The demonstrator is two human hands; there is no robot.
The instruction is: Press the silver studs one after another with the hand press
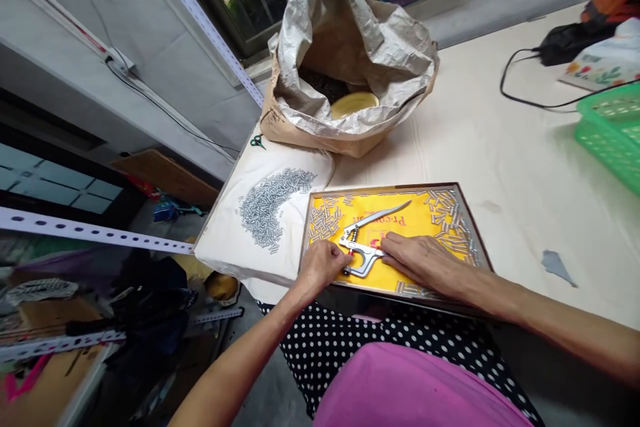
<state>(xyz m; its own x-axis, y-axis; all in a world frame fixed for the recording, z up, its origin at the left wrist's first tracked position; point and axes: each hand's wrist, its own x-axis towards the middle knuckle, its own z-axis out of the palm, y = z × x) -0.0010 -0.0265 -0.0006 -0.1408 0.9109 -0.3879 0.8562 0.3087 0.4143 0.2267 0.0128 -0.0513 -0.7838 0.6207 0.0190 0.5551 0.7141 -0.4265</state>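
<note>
Hand pliers (368, 257) with long silver handles and a spring lie tilted over a shallow tray (474, 213) with a yellow, printed bottom. My right hand (423, 259) is closed around the lower handle, while the upper handle stands spread away from it. At the jaws, my left hand (325, 264) pinches with thumb and finger; what it holds is too small and hidden to name. Small metal pins (325, 219) lie in the tray's left end, and more metal pins (453, 223) lie along its right side.
Left of the tray, a curved heap of small metal pieces (267, 210) rests on white cloth near green-handled scissors (258, 141). Behind stands a large open sack (320, 137) with a yellow dish (355, 105) inside. A green basket (607, 137) and a black cable (520, 103) are at right.
</note>
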